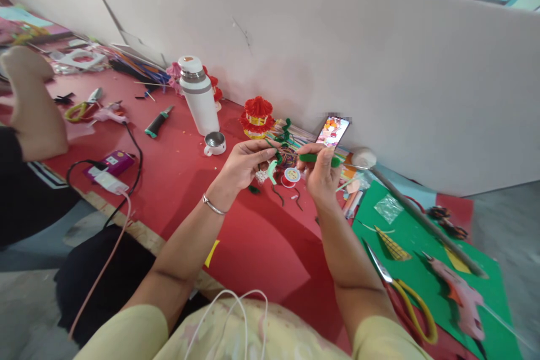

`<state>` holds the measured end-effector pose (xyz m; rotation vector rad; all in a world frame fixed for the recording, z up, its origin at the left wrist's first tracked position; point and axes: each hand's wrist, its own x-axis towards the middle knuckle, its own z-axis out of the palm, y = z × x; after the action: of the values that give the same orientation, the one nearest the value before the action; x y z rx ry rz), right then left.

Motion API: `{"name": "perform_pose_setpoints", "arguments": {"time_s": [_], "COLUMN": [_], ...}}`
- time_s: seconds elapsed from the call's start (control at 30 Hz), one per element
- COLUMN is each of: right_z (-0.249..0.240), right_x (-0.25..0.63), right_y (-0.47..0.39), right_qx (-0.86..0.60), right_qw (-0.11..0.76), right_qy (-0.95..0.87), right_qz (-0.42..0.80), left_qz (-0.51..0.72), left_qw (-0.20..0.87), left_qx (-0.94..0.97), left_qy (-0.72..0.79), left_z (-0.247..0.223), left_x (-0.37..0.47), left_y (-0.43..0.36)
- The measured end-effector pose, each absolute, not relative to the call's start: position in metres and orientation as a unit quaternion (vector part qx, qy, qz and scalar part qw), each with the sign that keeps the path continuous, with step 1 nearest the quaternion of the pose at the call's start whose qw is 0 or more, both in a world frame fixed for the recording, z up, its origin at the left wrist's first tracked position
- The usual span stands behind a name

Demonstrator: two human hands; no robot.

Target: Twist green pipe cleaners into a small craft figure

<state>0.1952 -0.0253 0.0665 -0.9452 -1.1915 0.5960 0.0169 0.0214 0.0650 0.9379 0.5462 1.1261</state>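
My left hand [247, 164] is closed in a pinch on a dark green chenille stem [278, 156], bent at its end. Level with it, my right hand [321, 177] grips a short, thick green stick [310, 157], fuzzy-looking; I cannot make out its exact kind. Below and between the hands lie a spool of red thread [291, 176], a pale green curved piece [273, 171], a cluster of small white beads [262, 176] and dark green scraps [253, 189]. Just behind them are a tangle of coloured cords [289, 156] and a curled green stem [287, 130].
A white thermos [200, 104], its cup [215, 143] and a red fringed ornament [257, 115] stand behind. A lit phone [333, 131] leans at the wall. Right: yellow-handled scissors [411, 306], pink glue gun [458, 298], green sheet [426, 259]. Left: a co-worker's arm [34, 107], cables, cutters [159, 121].
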Motion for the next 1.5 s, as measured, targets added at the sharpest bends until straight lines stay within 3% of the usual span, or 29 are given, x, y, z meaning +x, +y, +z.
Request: {"name": "perform_pose_setpoints", "arguments": {"time_s": [0.4,0.63,0.83,1.07,1.33,1.5], "right_z": [0.068,0.062,0.065,0.057,0.055,0.062], "right_x": [0.189,0.183,0.179,0.184,0.188,0.190], "right_y": [-0.026,-0.022,-0.020,-0.016,-0.016,-0.018], "right_qx": [-0.418,-0.448,-0.434,-0.432,-0.458,-0.486], "right_qw": [0.671,0.602,0.596,0.559,0.590,0.525], "right_qy": [-0.523,-0.485,-0.429,-0.431,-0.470,-0.493], "right_qz": [0.320,0.449,0.522,0.561,0.471,0.496], "left_qz": [0.521,0.612,0.607,0.589,0.497,0.536], "left_qw": [0.705,0.540,0.502,0.554,0.713,0.615], "left_qx": [0.413,0.486,0.513,0.497,0.423,0.483], "left_qy": [0.247,0.312,0.341,0.314,0.258,0.317], "left_z": [0.066,0.063,0.060,0.066,0.065,0.067], "left_x": [0.017,0.025,0.025,0.028,0.015,0.017], "left_y": [0.021,0.020,0.018,0.014,0.022,0.022]}}
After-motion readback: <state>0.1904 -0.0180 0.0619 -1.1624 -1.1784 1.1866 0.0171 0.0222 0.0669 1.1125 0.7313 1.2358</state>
